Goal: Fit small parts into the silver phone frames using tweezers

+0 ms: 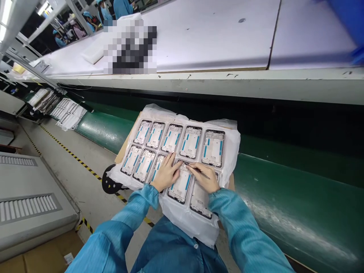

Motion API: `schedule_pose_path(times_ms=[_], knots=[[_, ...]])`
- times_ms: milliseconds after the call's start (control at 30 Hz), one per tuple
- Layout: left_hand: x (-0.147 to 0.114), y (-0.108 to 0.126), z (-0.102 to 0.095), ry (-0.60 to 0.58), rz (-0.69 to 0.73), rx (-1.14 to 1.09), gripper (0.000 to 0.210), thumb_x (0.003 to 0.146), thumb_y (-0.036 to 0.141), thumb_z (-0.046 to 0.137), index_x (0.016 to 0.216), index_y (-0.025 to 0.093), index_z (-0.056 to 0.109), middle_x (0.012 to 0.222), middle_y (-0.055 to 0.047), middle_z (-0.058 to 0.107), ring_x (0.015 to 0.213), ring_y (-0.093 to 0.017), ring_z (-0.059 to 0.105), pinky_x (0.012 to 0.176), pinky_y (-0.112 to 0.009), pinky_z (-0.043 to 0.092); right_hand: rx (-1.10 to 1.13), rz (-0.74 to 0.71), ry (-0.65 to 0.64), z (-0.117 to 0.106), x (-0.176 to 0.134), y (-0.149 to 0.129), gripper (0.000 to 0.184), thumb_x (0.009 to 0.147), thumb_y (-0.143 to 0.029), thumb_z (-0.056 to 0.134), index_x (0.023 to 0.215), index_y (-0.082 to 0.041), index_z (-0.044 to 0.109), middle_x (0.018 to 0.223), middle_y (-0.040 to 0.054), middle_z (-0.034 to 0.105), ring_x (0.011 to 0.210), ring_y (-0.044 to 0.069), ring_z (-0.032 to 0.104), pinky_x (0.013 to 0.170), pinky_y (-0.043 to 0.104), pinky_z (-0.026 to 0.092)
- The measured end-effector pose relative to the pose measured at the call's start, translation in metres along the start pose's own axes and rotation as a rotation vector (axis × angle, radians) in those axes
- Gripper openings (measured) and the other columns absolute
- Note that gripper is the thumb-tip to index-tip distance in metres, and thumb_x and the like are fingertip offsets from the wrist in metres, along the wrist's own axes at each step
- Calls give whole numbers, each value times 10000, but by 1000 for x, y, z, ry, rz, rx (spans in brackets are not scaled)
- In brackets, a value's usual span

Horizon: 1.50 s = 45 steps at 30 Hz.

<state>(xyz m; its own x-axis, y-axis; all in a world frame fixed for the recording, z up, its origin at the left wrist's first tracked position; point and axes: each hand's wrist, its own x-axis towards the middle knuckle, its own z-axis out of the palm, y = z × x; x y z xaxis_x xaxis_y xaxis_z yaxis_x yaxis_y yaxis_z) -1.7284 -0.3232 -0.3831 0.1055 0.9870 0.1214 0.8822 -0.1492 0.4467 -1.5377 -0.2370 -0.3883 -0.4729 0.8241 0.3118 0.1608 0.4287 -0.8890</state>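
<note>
A white plastic tray (231,151) holding two rows of phone frames rests over my lap. Most frames carry blue strips. My left hand (167,174) lies over the near row with its fingers stretched out, its fingertips at the upper edge of one phone frame (180,186). Pinched in my right hand (207,179) is a pair of dark tweezers (201,172), whose tip points at the top edge of that same frame. Another phone frame (200,199), at the right end of the near row, is partly hidden under my right hand and shows no blue strips.
Ahead runs a long white workbench (213,38), with a green padded surface (284,182) below it. More frames (68,110) are stacked at far left. A grey cabinet (31,197) stands on the left; a blue bin (348,22) sits at upper right. People work in the background.
</note>
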Motion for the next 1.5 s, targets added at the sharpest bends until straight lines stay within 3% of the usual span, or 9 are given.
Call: schedule_pose_path(times_ms=[433,867,1133,1267,1500], knots=[[1,0,1,-10,13,31,464,962,185,515,1424,207,542,1679,-140,252,1570,-322,180,1242,-589,294,4,21,-2,-1,0,-2,323,967,-496,624,801,-239,727,833,61,775,762,248,745,699,367,627],[1,-2,1,-9,12,21,456,965,191,496,1419,210,545,1666,-147,278,1563,-324,206,1233,-599,307,11,-28,-127,-1,-2,-4,300,1022,-444,542,859,-258,712,918,62,766,871,234,742,798,345,629],[0,-2,1,-1,12,2,471,966,181,497,1434,224,537,1681,-134,247,1567,-325,192,1232,-613,299,42,62,13,3,1,1,300,949,-492,648,808,-244,740,834,57,778,772,252,744,715,371,629],[0,-2,0,4,10,9,462,965,170,490,1420,224,548,1672,-128,272,1567,-322,191,1232,-610,304,62,95,30,3,2,1,315,931,-504,662,788,-234,738,807,58,773,748,248,737,695,368,626],[0,-1,1,9,-1,7,439,962,177,497,1394,210,570,1656,-141,302,1542,-318,259,1227,-585,321,50,21,-17,-1,-1,-5,271,964,-464,636,830,-246,726,850,67,767,790,250,738,745,381,629]])
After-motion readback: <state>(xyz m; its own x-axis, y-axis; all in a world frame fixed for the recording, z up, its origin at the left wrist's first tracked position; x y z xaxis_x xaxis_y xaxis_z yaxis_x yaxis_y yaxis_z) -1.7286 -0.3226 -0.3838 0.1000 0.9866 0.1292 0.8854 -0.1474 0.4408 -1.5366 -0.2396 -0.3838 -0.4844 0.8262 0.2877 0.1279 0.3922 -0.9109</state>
